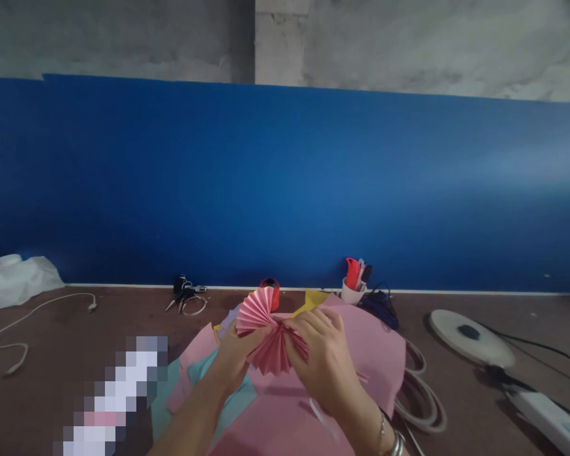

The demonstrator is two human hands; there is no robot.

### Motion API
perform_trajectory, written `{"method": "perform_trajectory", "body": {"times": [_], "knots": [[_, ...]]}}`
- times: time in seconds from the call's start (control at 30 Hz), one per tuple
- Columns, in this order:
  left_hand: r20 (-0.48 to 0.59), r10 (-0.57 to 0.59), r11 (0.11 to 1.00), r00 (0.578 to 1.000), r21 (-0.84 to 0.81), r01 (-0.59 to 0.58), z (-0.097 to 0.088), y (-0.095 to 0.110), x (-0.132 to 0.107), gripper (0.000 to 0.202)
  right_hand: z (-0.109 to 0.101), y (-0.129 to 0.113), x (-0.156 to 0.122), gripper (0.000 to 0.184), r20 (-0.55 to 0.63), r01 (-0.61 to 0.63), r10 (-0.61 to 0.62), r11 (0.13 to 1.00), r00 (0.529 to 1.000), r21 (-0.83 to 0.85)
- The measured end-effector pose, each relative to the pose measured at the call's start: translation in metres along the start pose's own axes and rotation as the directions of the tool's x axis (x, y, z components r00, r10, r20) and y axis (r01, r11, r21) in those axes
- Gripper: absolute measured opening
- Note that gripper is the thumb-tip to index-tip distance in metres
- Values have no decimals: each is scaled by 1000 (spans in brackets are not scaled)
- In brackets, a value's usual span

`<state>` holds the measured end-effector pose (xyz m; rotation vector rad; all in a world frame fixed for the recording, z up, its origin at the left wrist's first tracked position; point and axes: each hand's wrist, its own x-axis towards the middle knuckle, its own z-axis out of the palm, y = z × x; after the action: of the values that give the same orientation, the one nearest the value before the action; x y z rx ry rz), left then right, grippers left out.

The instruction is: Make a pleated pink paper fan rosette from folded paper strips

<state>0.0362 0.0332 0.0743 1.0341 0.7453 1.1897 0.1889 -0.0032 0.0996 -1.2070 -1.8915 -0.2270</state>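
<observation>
A pink pleated paper fan (268, 354) is spread into a nearly round rosette between my two hands. My left hand (240, 354) grips its left side, the thumb lying over the folds. My right hand (318, 345) closes on the right part, with its fingertips near the centre where the pleats meet. Part of the fan's right side is hidden behind the right fingers. Below it lie large pink paper sheets (365, 335), and light blue paper (240, 405) shows under my left forearm.
Behind the papers stand a white cup (353, 292) of pens and a red tape roll (270, 294). Keys (187, 294) and a white cable (42, 305) lie left. A round white pad (470, 335) and power strip (548, 418) sit right. A blue partition (285, 190) closes the back.
</observation>
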Motion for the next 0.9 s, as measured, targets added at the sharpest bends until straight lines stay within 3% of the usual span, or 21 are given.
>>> {"method": "perform_trajectory", "body": {"times": [0.1, 0.27, 0.5, 0.63, 0.77, 0.83, 0.9], "knots": [[27, 48, 996, 998, 78, -50, 1, 6, -3, 19, 0, -1, 0, 20, -26, 39, -40, 999, 999, -20], [25, 38, 996, 999, 79, -39, 5, 11, -5, 19, 0, -2, 0, 23, -28, 68, -69, 997, 997, -26], [-20, -57, 997, 998, -46, 56, 4, 0, 0, 23, 1, 0, -1, 21, -1, 38, -38, 999, 999, -15], [-13, -90, 987, 996, -136, 88, -1, -6, 5, 24, -2, 5, -2, 17, 145, -72, 61, 995, 988, 72], [-27, -60, 977, 998, -205, 53, -5, -7, 9, 27, -2, 11, -4, 36, 348, -252, 172, 947, 922, 200], [-23, -44, 978, 999, -204, 38, -6, -9, 12, 32, 1, 13, -6, 37, 358, -309, 210, 919, 910, 246], [-117, -27, 984, 993, -178, 6, -8, -13, 16, 39, 5, 16, -7, 33, 313, -344, 261, 905, 913, 250]]}}
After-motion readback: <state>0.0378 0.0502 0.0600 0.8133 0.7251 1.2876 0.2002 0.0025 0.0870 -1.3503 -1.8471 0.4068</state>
